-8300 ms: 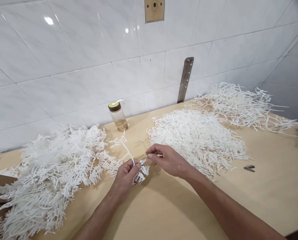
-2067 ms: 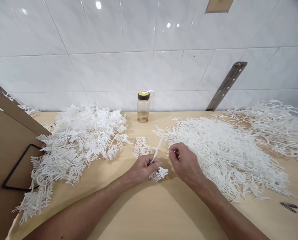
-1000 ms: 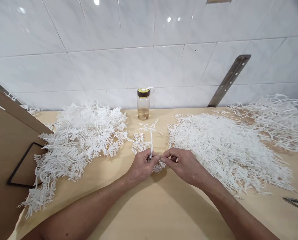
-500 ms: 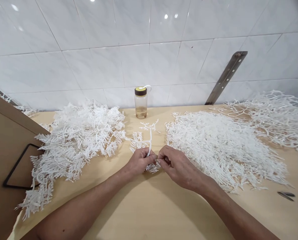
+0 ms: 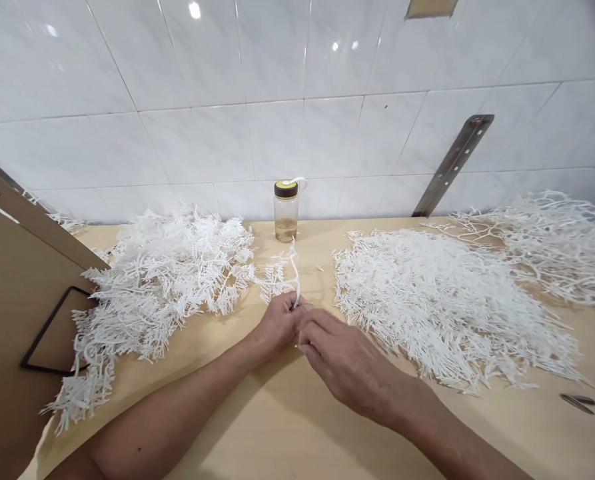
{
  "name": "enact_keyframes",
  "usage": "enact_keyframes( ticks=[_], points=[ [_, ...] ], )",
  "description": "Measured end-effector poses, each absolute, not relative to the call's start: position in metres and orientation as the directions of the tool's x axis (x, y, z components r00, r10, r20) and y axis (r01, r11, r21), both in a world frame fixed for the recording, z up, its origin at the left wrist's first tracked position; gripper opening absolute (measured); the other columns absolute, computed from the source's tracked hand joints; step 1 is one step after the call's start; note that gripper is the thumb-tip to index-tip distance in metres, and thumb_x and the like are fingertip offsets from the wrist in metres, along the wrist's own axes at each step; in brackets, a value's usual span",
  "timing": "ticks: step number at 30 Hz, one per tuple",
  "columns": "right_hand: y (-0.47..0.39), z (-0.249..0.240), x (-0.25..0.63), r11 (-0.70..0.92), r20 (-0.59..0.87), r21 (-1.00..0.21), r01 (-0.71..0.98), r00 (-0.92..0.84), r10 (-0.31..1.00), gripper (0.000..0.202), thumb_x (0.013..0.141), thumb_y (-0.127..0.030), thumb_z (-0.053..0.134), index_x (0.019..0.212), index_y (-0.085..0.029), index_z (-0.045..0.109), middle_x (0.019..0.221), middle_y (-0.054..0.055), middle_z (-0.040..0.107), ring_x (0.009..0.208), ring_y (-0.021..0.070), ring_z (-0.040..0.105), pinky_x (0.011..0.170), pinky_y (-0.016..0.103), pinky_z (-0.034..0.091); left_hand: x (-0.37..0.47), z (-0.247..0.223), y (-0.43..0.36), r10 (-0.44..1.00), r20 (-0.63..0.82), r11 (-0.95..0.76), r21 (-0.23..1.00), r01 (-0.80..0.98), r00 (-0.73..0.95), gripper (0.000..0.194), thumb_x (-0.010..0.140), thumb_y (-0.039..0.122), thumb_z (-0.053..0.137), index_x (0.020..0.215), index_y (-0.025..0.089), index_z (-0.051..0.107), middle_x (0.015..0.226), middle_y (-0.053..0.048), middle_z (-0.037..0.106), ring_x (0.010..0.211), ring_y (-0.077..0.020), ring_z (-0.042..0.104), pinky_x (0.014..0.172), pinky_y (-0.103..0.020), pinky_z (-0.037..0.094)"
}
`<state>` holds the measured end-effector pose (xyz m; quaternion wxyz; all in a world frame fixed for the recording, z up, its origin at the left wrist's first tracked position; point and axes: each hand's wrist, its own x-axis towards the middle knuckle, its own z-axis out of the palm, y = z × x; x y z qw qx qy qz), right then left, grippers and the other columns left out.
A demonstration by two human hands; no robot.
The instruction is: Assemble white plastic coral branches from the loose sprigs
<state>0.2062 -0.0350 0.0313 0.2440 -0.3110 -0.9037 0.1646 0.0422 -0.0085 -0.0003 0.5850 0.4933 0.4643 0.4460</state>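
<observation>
On the table (image 5: 287, 437), centre: left hand (image 5: 276, 325), closed on a white branched sprig (image 5: 298, 280); right hand (image 5: 344, 357), fingers curled against the left, contents, if any, hidden. Behind: capped bottle (image 5: 286, 223), upright. Flanking: left heap (image 5: 172, 273), right heap (image 5: 442, 300), both white. Far right: small dark tool (image 5: 576, 403).

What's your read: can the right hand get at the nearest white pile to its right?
Probably yes: nothing visible stands between the right hand and the white pile, which spreads close beside it, though that hand is close against the left hand.
</observation>
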Motion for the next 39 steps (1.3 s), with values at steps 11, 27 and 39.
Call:
enact_keyframes(
  ticks=[11,27,39],
  points=[
    [0.027,0.035,0.294,0.228,0.673,-0.465,0.855,0.175,0.718,0.011,0.083,-0.019,0.054,0.090,-0.017,0.064,0.101,0.014,0.065,0.070,0.0193,0.060,0.066,0.036,0.050,0.035,-0.008,-0.006,0.960,-0.053,0.044,0.998,0.037,0.276,0.044,0.077,0.057,0.070,0.076,0.014,0.062,0.057,0.004,0.051,0.047,-0.0070,0.037,0.045,-0.021,0.028],
    [-0.004,0.020,0.231,0.399,0.125,-0.701,0.591,-0.449,0.885,0.010,0.088,-0.028,0.062,0.086,-0.022,0.069,0.077,0.000,0.069,0.062,0.0134,0.056,0.062,0.028,0.042,0.037,-0.007,-0.007,0.954,-0.041,0.046,0.999,-0.010,0.298,0.041,0.078,0.053,0.071,0.077,0.014,0.062,0.058,0.002,0.054,0.048,-0.0074,0.042,0.047,-0.021,0.031],
    [-0.008,0.019,0.227,0.446,0.163,-0.675,0.587,-0.471,0.867,0.007,0.086,-0.025,0.061,0.082,-0.021,0.065,0.074,0.000,0.063,0.062,0.0138,0.052,0.060,0.027,0.038,0.038,-0.008,-0.006,0.964,-0.047,0.057,0.998,-0.030,0.263,0.043,0.074,0.054,0.074,0.073,0.014,0.060,0.059,0.001,0.055,0.051,-0.0090,0.045,0.050,-0.022,0.033]
  ],
)
